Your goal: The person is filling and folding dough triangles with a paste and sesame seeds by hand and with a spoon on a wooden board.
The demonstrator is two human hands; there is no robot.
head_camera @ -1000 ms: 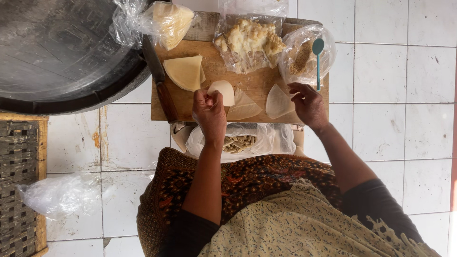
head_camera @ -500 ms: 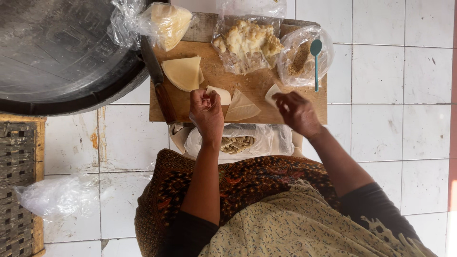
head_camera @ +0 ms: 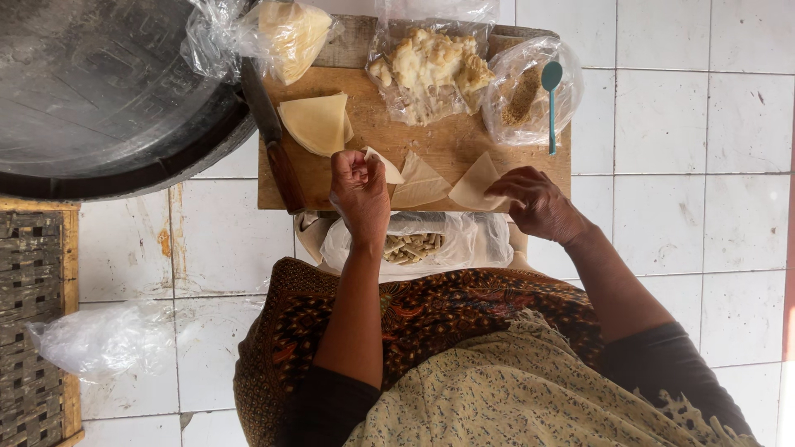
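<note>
My left hand (head_camera: pixel 359 192) is closed on a small folded pastry wrapper (head_camera: pixel 386 167) above a wooden cutting board (head_camera: pixel 373 136). My right hand (head_camera: pixel 537 202) rests with its fingers pressing a triangular wrapper sheet (head_camera: pixel 479 184) at the board's near edge. Another thin wrapper sheet (head_camera: pixel 422 182) lies between the hands. A stack of quarter-round wrappers (head_camera: pixel 318 122) sits on the board's left part. A plastic bag of small rolled pieces (head_camera: pixel 414 245) lies in my lap just below the board.
A dark-handled knife (head_camera: pixel 273 136) lies along the board's left edge. At its far side are a bag of pale crumbly filling (head_camera: pixel 431 62), a bag of brown crumbs with a teal spoon (head_camera: pixel 551 91) and a bag of wrappers (head_camera: pixel 290 29). A large metal pan (head_camera: pixel 99 83) is left.
My right hand has slid toward me along the triangular wrapper to the board's near edge. My left hand has stayed over the folded piece, fingers curled on it.
</note>
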